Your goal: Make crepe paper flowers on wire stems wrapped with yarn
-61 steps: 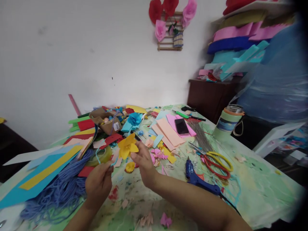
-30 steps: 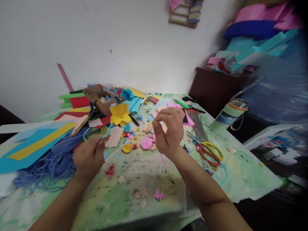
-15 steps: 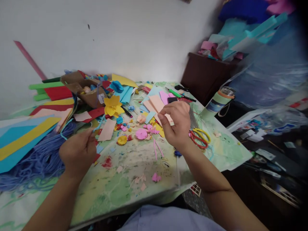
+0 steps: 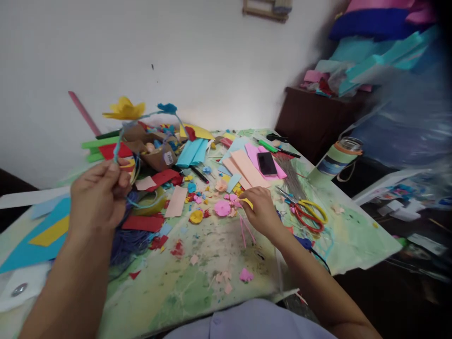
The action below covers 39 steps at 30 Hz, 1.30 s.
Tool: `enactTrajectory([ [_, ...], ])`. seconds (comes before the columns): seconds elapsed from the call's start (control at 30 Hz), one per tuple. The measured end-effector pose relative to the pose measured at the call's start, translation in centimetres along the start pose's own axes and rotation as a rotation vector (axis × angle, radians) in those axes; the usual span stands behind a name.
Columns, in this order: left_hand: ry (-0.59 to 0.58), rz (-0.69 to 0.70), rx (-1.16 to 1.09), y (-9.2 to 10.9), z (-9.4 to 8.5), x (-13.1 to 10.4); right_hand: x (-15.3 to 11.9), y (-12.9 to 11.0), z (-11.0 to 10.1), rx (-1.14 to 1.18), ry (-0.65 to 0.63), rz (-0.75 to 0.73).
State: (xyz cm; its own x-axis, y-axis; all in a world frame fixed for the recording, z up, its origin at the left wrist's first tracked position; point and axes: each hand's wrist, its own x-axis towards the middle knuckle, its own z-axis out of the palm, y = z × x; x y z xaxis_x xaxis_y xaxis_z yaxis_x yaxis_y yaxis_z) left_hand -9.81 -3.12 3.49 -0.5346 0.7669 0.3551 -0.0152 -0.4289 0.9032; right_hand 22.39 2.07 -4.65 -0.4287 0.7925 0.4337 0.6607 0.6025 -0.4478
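Observation:
In the head view my left hand (image 4: pixel 100 193) is closed around a light-blue yarn-wrapped stem (image 4: pixel 116 147), held raised above the left side of the table. The stem arches to the right. It carries a yellow paper flower (image 4: pixel 125 109), a blue paper flower (image 4: pixel 167 108) and a red one (image 4: pixel 190 133) at its far end. My right hand (image 4: pixel 260 211) is low over the table, thumb and forefinger apart, beside small pink paper flowers. Closest to it are a round pink flower (image 4: pixel 222 207) and thin pink stems (image 4: pixel 243 230). Its other fingers are partly hidden.
Red-and-yellow-handled scissors (image 4: pixel 309 216) lie right of my right hand, near thin wires (image 4: pixel 291 176). A phone (image 4: pixel 267 163) rests on folded paper. Further right stands a bottle (image 4: pixel 337 157). A cardboard box (image 4: pixel 155 157) and blue yarn (image 4: pixel 129 245) occupy the left.
My left hand has risen, lifting the flowered stem above the box. My right hand has come down to the pink flowers, uncovering the phone. The camera view has shifted a little.

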Motion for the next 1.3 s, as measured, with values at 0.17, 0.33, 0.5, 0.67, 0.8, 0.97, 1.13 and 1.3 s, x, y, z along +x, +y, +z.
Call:
enactTrajectory([
  [0.17,-0.112,-0.332,-0.508,2.3,-1.1,3.1,1.1,0.2,1.0,0.01,-0.059,0.024],
  [0.33,-0.156,-0.487,-0.689,1.2,-1.8,3.5,2.3,0.8,3.0,-0.082,-0.186,0.071],
  [0.5,-0.174,-0.57,-0.687,-0.2,-1.9,3.4,3.0,1.1,4.8,-0.168,-0.291,0.087],
  [0.67,-0.145,-0.609,-0.652,-0.6,-2.0,3.2,2.7,1.2,5.9,-0.166,-0.309,0.079],
  [0.8,-0.121,-0.63,-0.606,-0.3,-1.4,2.9,2.6,1.4,6.1,-0.168,-0.315,0.073],
  [0.97,-0.108,-0.621,-0.53,-0.2,-0.8,2.8,2.7,1.3,6.0,-0.169,-0.335,0.067],
  [1.13,-0.118,-0.611,-0.445,-0.5,-0.9,2.8,2.7,0.7,5.7,-0.147,-0.337,0.079],
  [1.3,-0.137,-0.594,-0.338,-0.6,-0.9,2.6,2.7,-0.2,5.6,-0.092,-0.325,0.107],
])
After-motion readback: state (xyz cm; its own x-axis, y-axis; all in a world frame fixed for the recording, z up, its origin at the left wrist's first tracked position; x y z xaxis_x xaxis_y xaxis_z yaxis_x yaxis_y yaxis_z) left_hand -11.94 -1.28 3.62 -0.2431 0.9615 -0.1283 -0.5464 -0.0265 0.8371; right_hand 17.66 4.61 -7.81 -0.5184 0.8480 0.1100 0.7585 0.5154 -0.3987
